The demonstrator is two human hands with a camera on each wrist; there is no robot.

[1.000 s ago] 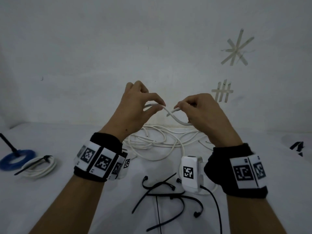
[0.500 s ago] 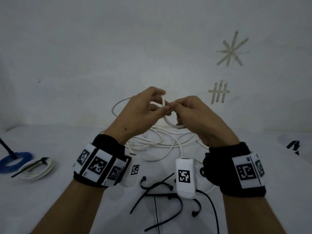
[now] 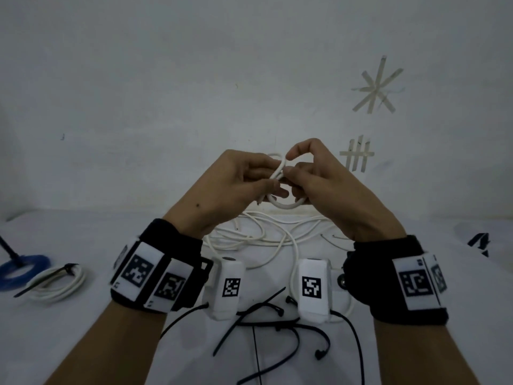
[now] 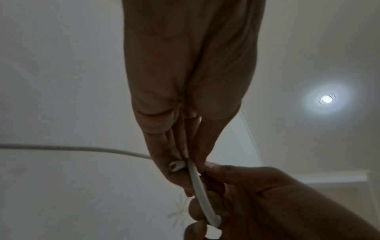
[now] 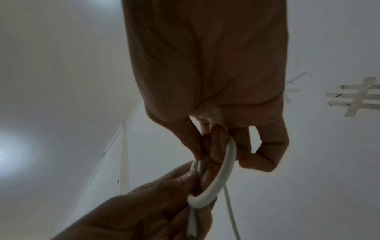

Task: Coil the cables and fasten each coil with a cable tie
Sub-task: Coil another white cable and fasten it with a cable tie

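Observation:
Both hands are raised above the table, holding a white cable [image 3: 280, 173] between them. My left hand [image 3: 266, 187] pinches the cable near its cut end [image 4: 174, 166], which pokes out by the fingers. My right hand [image 3: 291, 176] curls round a small loop [image 5: 224, 170] of the same cable, its fingers threaded through the loop. The rest of the cable lies in loose tangled turns [image 3: 266, 234] on the table below the hands. Several black cable ties [image 3: 266, 323] lie near the table's front, between my wrists.
At the left lie a white coil [image 3: 55, 284] fastened with a black tie and a blue coil [image 3: 22, 269] with a tie. The white wall behind carries tape marks [image 3: 374, 87]. A dark object [image 3: 478, 243] sits at the far right.
The hands came together from slightly apart. The single curved strand between them has become a small loop held by both hands, and the hands rose a little.

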